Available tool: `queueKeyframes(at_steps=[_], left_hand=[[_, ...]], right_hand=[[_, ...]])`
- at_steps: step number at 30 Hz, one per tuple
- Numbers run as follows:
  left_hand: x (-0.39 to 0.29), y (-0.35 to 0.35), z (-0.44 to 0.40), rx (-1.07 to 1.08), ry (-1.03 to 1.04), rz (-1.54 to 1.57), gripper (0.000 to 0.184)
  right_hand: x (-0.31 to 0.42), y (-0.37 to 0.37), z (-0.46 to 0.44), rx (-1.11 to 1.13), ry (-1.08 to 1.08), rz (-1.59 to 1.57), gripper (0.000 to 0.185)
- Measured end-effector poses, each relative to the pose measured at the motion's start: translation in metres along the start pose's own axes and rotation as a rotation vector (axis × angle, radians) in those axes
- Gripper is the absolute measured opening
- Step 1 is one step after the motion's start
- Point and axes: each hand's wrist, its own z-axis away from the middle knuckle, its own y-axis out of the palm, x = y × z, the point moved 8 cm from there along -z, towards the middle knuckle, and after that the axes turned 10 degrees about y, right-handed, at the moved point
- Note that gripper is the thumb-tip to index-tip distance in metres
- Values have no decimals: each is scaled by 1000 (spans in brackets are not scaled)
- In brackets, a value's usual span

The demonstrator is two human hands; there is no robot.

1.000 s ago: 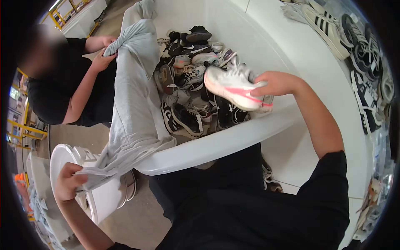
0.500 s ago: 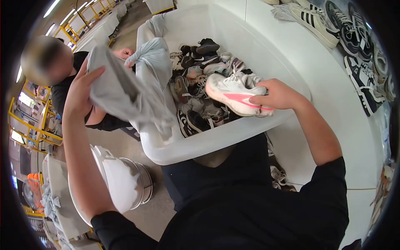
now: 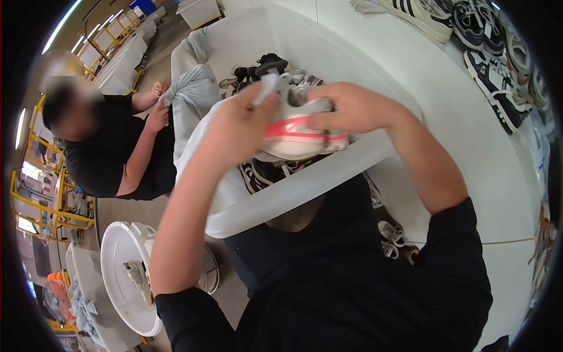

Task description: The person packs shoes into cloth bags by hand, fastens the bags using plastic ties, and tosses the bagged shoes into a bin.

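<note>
My right hand (image 3: 352, 108) grips the heel end of a pair of white sneakers (image 3: 296, 141) with pink side stripes, held together above the tub. At the lace end, my left hand (image 3: 237, 126) closes on the same sneakers, its fingers blurred near the pale laces (image 3: 268, 88). Below them lie black sneakers (image 3: 271, 63) and several other shoes, partly covered by my hands. Pale grey cloth (image 3: 196, 126) hangs over the tub's left side, partly behind my left forearm.
The white tub (image 3: 311, 196) stands against my front. A co-worker (image 3: 108, 144) at left handles a grey cloth bag (image 3: 190, 85). A white bucket (image 3: 111, 276) with a shoe inside is at lower left. Paired shoes (image 3: 495, 91) line the white surface at right.
My left hand has moved right, from the grey cloth to the sneakers, and the cloth has left it. The sneakers have shifted left. My view has turned slightly.
</note>
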Motion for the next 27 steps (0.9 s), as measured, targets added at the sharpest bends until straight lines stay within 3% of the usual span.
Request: queueKeyframes(at_steps=[1, 2, 3, 4, 5, 6, 8, 9, 10, 11, 13, 14, 16, 19, 21, 24, 27], left_hand=[[-8, 16, 1, -8, 151, -168, 39], [-38, 35, 6, 126, 23, -39, 37], [-60, 45, 11, 229, -91, -16, 35], [-62, 55, 11, 232, -14, -71, 32], [-66, 61, 8, 233, 66, -126, 30], [-56, 54, 8, 171, -37, -61, 30], [-32, 26, 5, 43, -247, 73, 30], [-7, 2, -1, -82, -176, 246, 31], [18, -19, -1, -155, -223, 462, 33], [42, -41, 1, -232, -255, 476, 34], [69, -62, 12, -275, -301, 636, 34], [68, -63, 13, -283, -298, 680, 34], [61, -64, 14, -273, -274, 765, 33], [42, -67, 8, -242, -201, 842, 31], [31, -76, 8, -247, -175, 834, 30], [34, -106, 22, -296, -159, 805, 31], [44, -131, 40, -347, -145, 812, 35]], right_hand=[[4, 9, -18, -34, -118, 47, 45], [-1, 21, -28, -31, -55, 10, 40], [-8, 35, -46, -154, -264, 67, 31], [-31, 58, -69, -287, -421, -177, 28], [-23, 60, -68, -406, -479, -195, 26], [-16, 63, -66, -528, -532, -207, 25], [-15, 52, -62, -529, -196, 32, 31], [-4, 45, -51, -499, -38, 168, 35], [-7, 38, -42, -521, -108, 65, 33], [-11, 30, -33, -538, -178, -38, 33], [-35, 10, -27, -530, -15, 19, 32], [-39, 6, -28, -430, 57, 94, 37], [-33, 17, -37, -397, -89, 299, 47], [-26, 47, -58, -203, -87, 443, 67], [-12, 67, -60, -40, -70, 425, 51], [-31, 85, -87, -6, -169, 380, 32], [-25, 68, -82, -135, -118, 281, 21]])
